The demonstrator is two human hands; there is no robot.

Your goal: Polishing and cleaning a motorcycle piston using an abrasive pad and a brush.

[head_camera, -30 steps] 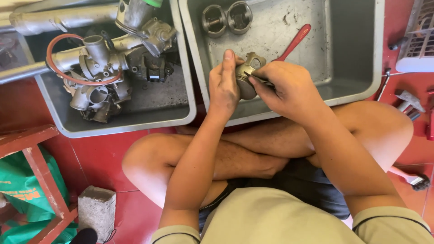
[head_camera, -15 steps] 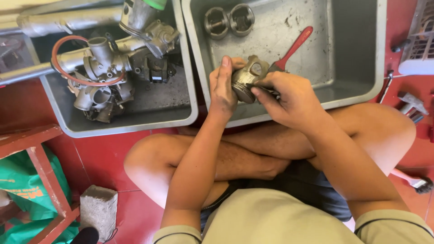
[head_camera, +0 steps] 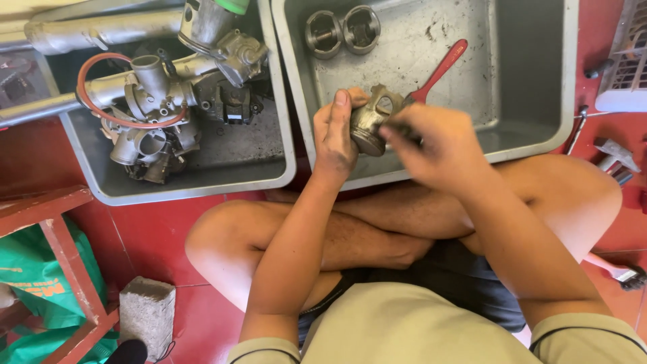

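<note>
Over the near rim of a dull grey metal tray [head_camera: 526,81], scuffed and stained inside, the left hand [head_camera: 333,135] wraps its fingers round a grimy cylindrical metal piston [head_camera: 369,121]. The right hand [head_camera: 435,145], blurred, seems closed on a red-handled brush [head_camera: 438,71] whose bristles are hidden; two more pistons [head_camera: 342,30] lie behind.

Two pistons [head_camera: 342,30] in tray [head_camera: 532,135], right of carburetor tray [head_camera: 202,185].

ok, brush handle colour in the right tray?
Red; the brush handle shows plainly in the head view, slanting up from the right hand.
</note>
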